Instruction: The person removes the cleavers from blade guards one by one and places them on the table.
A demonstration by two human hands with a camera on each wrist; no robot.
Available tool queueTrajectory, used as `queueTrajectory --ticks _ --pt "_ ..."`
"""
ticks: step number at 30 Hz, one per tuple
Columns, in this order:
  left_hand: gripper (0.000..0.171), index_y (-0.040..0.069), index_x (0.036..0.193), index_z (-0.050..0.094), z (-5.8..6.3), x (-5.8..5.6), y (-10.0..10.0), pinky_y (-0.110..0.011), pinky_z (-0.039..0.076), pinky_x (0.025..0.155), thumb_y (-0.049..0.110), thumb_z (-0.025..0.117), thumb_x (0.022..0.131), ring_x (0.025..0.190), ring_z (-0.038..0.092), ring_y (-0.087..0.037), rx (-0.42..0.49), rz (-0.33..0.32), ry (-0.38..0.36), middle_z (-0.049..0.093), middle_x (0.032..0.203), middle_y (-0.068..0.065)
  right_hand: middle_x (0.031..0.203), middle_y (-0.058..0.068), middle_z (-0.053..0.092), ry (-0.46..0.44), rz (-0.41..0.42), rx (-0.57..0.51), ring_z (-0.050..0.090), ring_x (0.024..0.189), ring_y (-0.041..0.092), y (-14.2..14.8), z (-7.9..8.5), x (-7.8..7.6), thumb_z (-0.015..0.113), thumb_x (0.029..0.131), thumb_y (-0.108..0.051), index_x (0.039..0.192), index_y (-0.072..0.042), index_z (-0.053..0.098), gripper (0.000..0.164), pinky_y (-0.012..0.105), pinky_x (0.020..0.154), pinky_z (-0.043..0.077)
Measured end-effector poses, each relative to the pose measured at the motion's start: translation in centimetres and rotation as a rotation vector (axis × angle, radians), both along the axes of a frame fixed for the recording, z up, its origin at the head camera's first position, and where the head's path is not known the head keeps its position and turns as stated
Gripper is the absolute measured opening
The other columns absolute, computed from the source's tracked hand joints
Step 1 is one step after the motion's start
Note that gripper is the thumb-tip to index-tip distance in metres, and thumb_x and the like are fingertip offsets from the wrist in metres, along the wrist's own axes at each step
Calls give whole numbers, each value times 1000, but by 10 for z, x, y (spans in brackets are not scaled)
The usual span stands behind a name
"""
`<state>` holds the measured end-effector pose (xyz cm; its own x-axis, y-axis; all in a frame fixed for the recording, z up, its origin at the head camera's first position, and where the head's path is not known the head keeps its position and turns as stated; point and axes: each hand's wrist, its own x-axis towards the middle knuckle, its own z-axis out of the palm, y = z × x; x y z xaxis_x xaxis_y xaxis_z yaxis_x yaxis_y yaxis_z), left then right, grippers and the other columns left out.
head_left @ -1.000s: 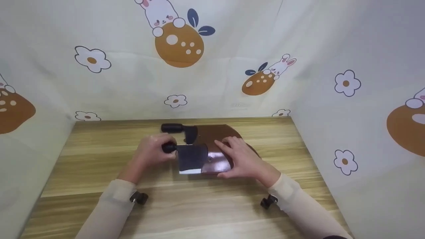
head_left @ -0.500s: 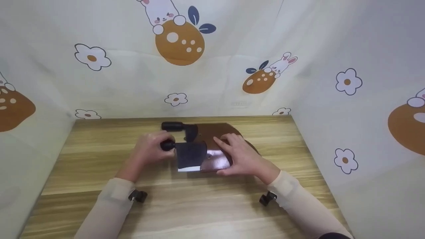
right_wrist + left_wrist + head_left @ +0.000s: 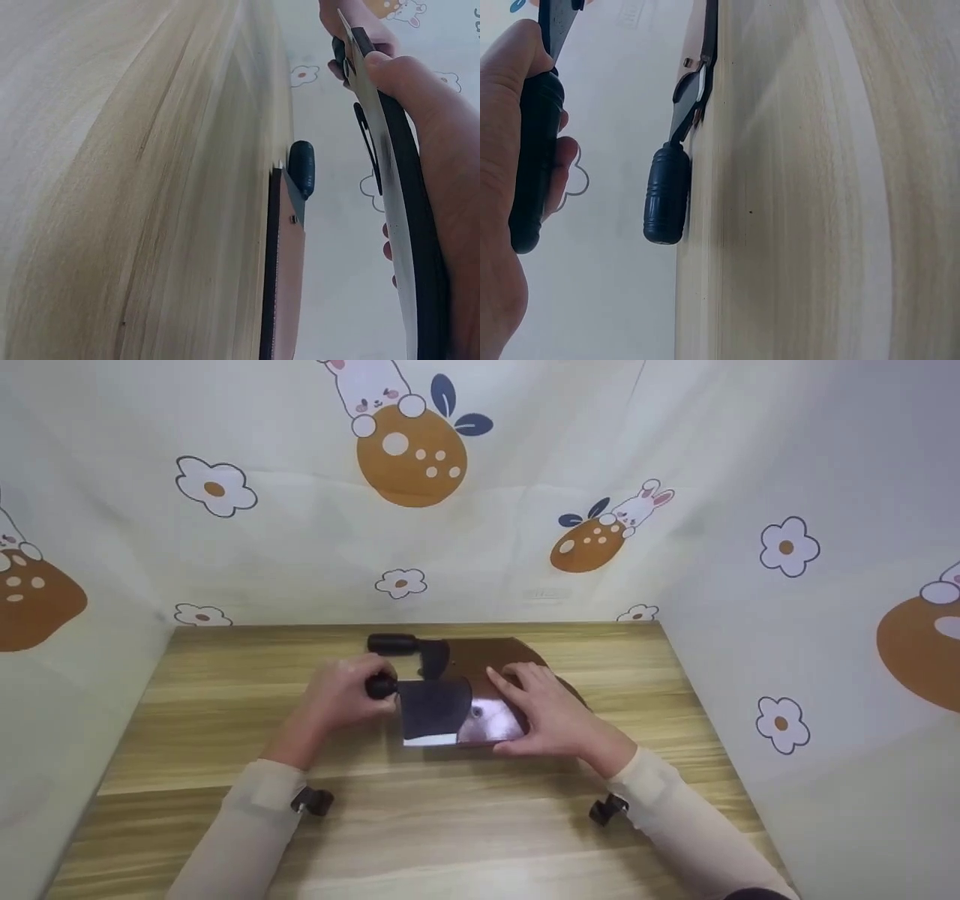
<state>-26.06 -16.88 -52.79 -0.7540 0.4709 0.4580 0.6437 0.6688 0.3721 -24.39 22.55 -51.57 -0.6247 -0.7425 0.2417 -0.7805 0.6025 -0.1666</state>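
In the head view, my left hand [image 3: 337, 697] grips the black handle [image 3: 381, 685] of a cleaver whose dark blade [image 3: 435, 709] has a bright lower edge. A glossy brown sheath [image 3: 487, 721] covers the blade's right part. My right hand [image 3: 551, 712] holds this sheath, thumb at the near edge and fingers spread over its top. Both wrist views show the held cleaver and sheath raised off the table. Behind it lies a second knife, its black handle [image 3: 391, 643] pointing left and its blade mostly inside another brown sheath [image 3: 480, 651].
A wood-grain table [image 3: 450, 825] lies beneath. Pale cloth walls [image 3: 300, 540] printed with rabbits, fruit and flowers stand at the back and both sides. A black clamp-like mount sits on each sleeve [image 3: 259, 802] near the wrist.
The head view has shifted slightly. Both hands keep their hold on the cleaver and its sheath, with no clear movement between them.
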Motion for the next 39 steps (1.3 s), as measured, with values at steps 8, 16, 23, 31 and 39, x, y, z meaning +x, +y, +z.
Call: queueTrajectory --ticks 8,16,23,31,39 --pt "37 15 106 75 1 -1 -2 -46 64 77 30 93 78 85 73 -24 -11 19 -2 77 98 -3 153 17 50 -20 -7 5 49 140 32 3 3 0 76 84 -81 175 -17 30 120 54 123 39" --pt "36 16 106 75 0 0 -9 -44 61 72 29 90 77 81 70 -22 -4 23 8 76 96 -1 159 18 47 -43 -34 34 45 146 32 7 4 0 77 85 -79 175 -15 31 120 54 127 35" --pt "34 15 106 75 5 2 -12 -43 61 70 25 89 78 78 69 -21 12 24 -16 76 94 -1 160 17 48 -13 -16 1 46 147 33 9 6 1 78 86 -78 173 -15 36 116 58 124 38" --pt "35 15 109 75 8 5 -17 -44 63 72 26 91 79 81 70 -23 4 36 -59 76 95 -2 165 12 47 -28 -22 -30 43 153 30 12 7 4 89 83 -68 170 -17 43 111 56 128 32" --pt "36 14 109 75 6 6 -21 -44 65 75 25 92 79 84 72 -22 -12 34 -62 76 97 -2 165 13 48 -16 -15 -30 43 152 32 17 5 5 90 82 -66 170 -16 45 110 57 128 33"
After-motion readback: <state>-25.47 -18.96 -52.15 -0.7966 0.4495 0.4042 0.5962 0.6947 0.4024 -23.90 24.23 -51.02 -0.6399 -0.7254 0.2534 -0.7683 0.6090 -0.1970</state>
